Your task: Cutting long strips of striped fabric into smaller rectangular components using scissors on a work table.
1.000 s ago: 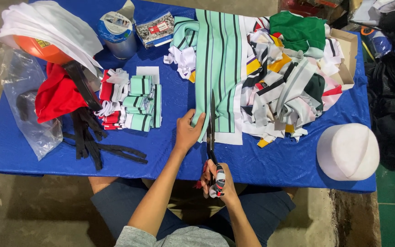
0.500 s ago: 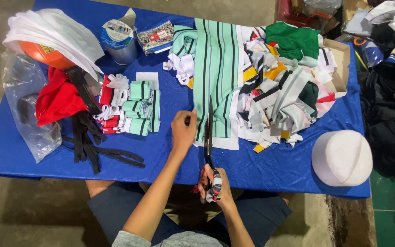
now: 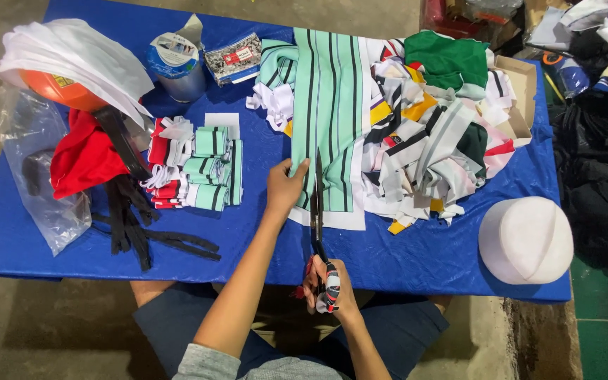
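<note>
Blue cloth covers the table (image 3: 416, 260), which stands on a bare concrete floor. At its near edge lies a mint striped fabric (image 3: 328, 112), running away from the person. The left hand (image 3: 284, 186) presses flat on the fabric's left side, fingers spread, holding it down. The right hand (image 3: 325, 285) is clenched around the handles of the scissors (image 3: 317, 204), whose blades point away along a dark stripe and sit inside the fabric.

Compared with a second ago, the left hand has slid further up the cloth and the blades have gone deeper in from the near edge, so the cut along the stripe looks under way, with most of the length ahead still whole.

Just right of the fabric is a heap of scraps (image 3: 431, 134) in white, green, yellow and black. Left of the hand, well apart, lie folded strips (image 3: 209, 169) in mint and red. Beyond them are black straps (image 3: 146, 236), a red cloth (image 3: 82, 158), a clear bag (image 3: 36, 176) and a tape roll (image 3: 174, 60). A white hat (image 3: 526, 239) sits at the near right corner.
</note>
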